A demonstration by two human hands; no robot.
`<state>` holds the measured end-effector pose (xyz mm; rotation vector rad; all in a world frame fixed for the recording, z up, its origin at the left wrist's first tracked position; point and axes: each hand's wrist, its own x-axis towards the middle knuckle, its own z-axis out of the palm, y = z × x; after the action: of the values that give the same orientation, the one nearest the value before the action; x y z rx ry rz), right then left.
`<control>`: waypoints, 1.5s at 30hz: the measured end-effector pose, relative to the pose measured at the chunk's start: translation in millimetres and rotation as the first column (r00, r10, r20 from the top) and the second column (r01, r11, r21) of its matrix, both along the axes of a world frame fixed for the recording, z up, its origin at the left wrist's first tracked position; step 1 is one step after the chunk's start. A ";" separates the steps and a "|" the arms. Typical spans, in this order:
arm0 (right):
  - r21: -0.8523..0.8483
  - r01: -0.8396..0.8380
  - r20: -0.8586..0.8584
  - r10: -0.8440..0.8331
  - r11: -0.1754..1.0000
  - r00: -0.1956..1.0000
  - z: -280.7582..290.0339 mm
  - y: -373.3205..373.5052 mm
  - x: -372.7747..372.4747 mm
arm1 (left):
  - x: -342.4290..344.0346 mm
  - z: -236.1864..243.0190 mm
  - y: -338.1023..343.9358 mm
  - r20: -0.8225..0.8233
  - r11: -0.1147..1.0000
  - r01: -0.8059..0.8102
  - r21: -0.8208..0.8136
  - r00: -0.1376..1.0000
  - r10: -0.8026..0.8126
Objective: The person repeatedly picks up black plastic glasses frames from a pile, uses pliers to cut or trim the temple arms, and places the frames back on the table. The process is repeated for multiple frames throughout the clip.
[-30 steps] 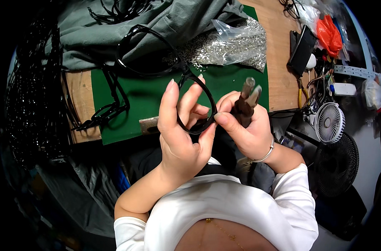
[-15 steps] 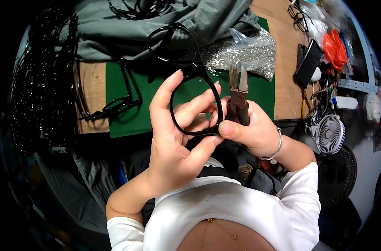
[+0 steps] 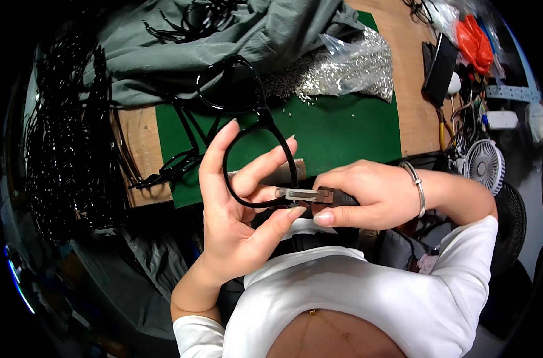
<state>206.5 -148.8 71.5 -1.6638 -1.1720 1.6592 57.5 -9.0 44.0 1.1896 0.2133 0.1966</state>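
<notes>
My left hand [image 3: 235, 227] holds a black glasses frame [image 3: 259, 130] upright by the lower rim, thumb and fingers around it. My right hand [image 3: 361, 194], with a bangle on the wrist, grips pliers [image 3: 310, 195] lying sideways, their metal jaws at the lower edge of the frame's rim beside my left thumb; whether they touch it I cannot tell. Behind my hands is a green mat [image 3: 349, 134] with scattered small metal bits and a plastic bag [image 3: 355, 59] of many small silvery pieces.
Dark green cloth [image 3: 134, 65] lies at the back, black glasses frames [image 3: 176, 173] and a glossy black pile [image 3: 59, 137] at left. On the wooden table [image 3: 420, 137] at right are a phone [image 3: 437, 68], red bag [image 3: 474, 45] and yellow-handled tool [image 3: 443, 131]; small fan [image 3: 485, 164] beside it.
My right hand has turned the pliers from pointing up to pointing left, onto the lower part of the rim. My left hand and the frame have shifted slightly left and down since half a second ago.
</notes>
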 end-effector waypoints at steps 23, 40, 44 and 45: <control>0.195 -0.154 0.828 -0.078 0.969 0.555 -76.2 19.8 5.0 | 0.5 -8.4 2.5 0.019 0.999 0.002 -0.052 1.000 -0.001; 0.278 0.104 0.740 -0.282 0.955 0.611 -95.0 26.3 26.2 | -42.9 -23.6 -8.9 -0.129 0.780 0.060 -0.623 0.975 -0.178; 0.216 0.040 0.799 -0.200 0.975 0.567 -93.2 30.9 24.3 | -32.9 -23.0 -12.3 -0.255 0.933 0.047 -0.358 0.956 -0.146; 0.265 0.070 0.765 -0.254 0.962 0.592 -89.4 27.7 22.5 | -29.6 -21.7 -18.4 -0.277 0.943 0.004 -0.331 0.956 -0.101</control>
<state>229.0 -121.1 -17.9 -2.3673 -1.4406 0.5800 27.9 -27.4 22.2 0.8856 0.4542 -0.0639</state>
